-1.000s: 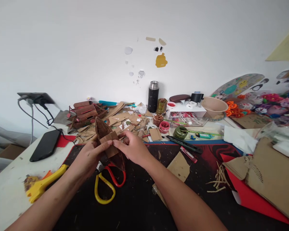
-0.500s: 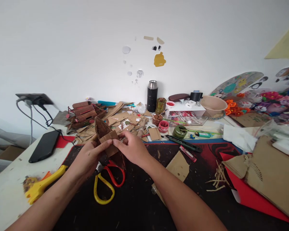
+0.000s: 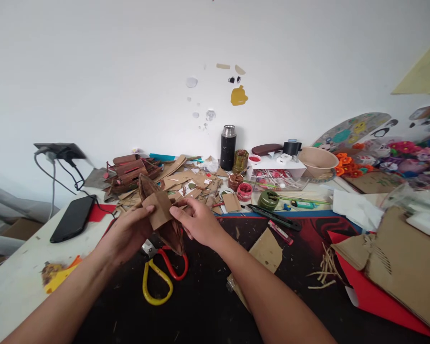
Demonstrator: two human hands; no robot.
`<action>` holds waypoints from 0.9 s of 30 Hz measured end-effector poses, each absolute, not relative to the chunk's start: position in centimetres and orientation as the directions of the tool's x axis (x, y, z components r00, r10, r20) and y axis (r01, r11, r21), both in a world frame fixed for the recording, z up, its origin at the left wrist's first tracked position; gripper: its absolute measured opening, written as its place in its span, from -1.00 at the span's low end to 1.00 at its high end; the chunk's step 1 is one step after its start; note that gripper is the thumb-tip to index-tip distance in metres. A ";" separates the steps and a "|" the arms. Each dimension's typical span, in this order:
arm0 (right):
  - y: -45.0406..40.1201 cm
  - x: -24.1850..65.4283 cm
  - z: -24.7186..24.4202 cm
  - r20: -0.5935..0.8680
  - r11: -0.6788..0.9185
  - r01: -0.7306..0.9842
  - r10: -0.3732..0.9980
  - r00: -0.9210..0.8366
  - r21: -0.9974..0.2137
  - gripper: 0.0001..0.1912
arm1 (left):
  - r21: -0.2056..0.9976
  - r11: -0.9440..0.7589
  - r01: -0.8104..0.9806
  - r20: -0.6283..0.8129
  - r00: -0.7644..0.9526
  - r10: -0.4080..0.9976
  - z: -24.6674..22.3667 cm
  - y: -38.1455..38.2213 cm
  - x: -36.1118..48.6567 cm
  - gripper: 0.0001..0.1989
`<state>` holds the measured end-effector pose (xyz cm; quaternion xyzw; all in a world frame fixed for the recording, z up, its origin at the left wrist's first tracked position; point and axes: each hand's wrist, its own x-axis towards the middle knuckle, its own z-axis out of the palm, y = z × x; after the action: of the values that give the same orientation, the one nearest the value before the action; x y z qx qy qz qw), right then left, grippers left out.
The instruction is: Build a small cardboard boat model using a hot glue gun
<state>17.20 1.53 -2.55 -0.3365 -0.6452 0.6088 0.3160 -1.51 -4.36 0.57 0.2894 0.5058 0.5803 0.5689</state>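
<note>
A small brown boat-shaped piece [image 3: 171,235], pointed at both ends, is held tilted over the dark mat. A folded piece of bare cardboard [image 3: 158,211] lies across its middle. My left hand [image 3: 131,234] is closed around the left side, thumb pressed on the cardboard. My right hand [image 3: 197,220] pinches the cardboard's right edge between thumb and fingers; some fingertips are hidden behind it. Just beneath lie scissors [image 3: 157,282] with one yellow and one red handle, their blades hidden by my left hand.
Behind are cardboard scraps [image 3: 186,179], brown cardboard models [image 3: 131,169], a black flask [image 3: 228,150] and paint jars [image 3: 268,199]. A phone [image 3: 72,218] and a yellow glue gun [image 3: 57,277], partly behind my forearm, are left. A utility knife [image 3: 274,218] and cardboard sheets [image 3: 408,267] lie right.
The boat-shaped piece has turned slightly, showing more of the cardboard's face. My left thumb has shifted left along the cardboard, and my right fingers have moved to its right edge. The view has shifted slightly.
</note>
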 end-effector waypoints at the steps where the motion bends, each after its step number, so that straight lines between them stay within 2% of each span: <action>1: 1.5 17.2 -2.6 -0.001 0.023 0.035 0.819 -0.573 -0.999 -0.60 | 0.907 0.168 -0.386 -0.250 -0.173 0.953 0.7 -4.3 -1.7 -0.53; 7: 1.6 17.1 -2.8 0.037 0.000 -0.064 0.812 -0.583 -0.998 -0.66 | 0.880 0.178 -0.441 -0.261 -0.135 0.956 1.0 -4.2 -2.2 -0.65; 14: 1.6 17.0 -2.1 0.000 -0.045 -0.069 0.837 -0.548 -0.997 -0.71 | 0.870 0.236 -0.432 -0.295 -0.074 0.953 1.2 -4.3 -2.4 -0.57; 20: 1.5 17.0 -1.9 0.025 -0.056 -0.129 0.834 -0.551 -0.990 -0.79 | 0.843 0.302 -0.445 -0.408 -0.163 0.898 0.8 -4.6 -2.4 -0.60; 27: 1.6 16.9 -1.8 0.007 -0.085 -0.146 0.842 -0.540 -0.986 -0.75 | 0.778 0.407 -0.479 -0.508 -0.098 0.856 1.3 -4.7 -2.1 -0.52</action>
<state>16.87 1.64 -1.83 -0.3067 -0.5671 0.6697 0.3686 -2.08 -4.70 1.30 0.1769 0.5329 0.5149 0.6478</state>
